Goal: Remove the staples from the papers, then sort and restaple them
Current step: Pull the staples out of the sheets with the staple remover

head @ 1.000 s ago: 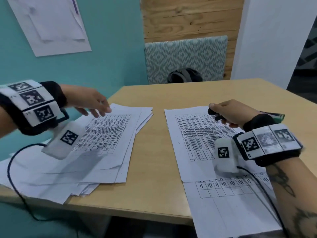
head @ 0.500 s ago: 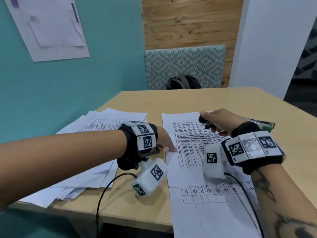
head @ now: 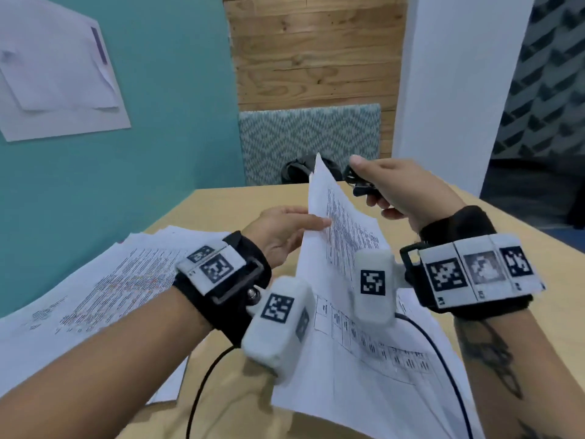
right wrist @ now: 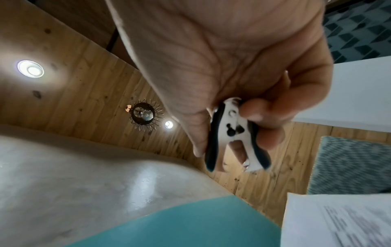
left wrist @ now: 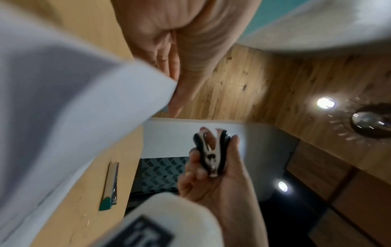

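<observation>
The left hand [head: 285, 231] pinches the left edge of a printed sheet [head: 342, 248], thumb on the printed face and fingers [left wrist: 169, 55] behind it, so its grip is closed on the paper. The sheet is lifted off the tabletop [head: 493, 223] and stands nearly on edge, its far corner pointing up toward the back wall. It carries dense lines of small text, too blurred to read.

Just to the right of that raised corner, the right hand [head: 402, 188] is held in the air with its grip curled around a small black and silver staple remover [head: 359, 183]. The right wrist view shows the thumb on one black handle and the fingers [right wrist: 262, 120] on the other, with the metal claws [right wrist: 249, 165] pointing away from the palm and slightly apart. The tool is near the sheet's upper edge; whether it touches the paper cannot be told.

Beneath the lifted sheet, a second page with a printed table [head: 373, 353] lies flat near the front edge of the tabletop, partly under the right forearm. To the left, a loose, fanned pile of printed papers [head: 104, 280] covers the tabletop beside the teal wall. In the left wrist view a stapler [left wrist: 110, 185] with a green end lies on the wood, well apart from both hands.

Both wrists wear black straps with white marker blocks, and a black cable runs off each. Behind the tabletop stands a chair back with a zigzag pattern [head: 310, 137].
</observation>
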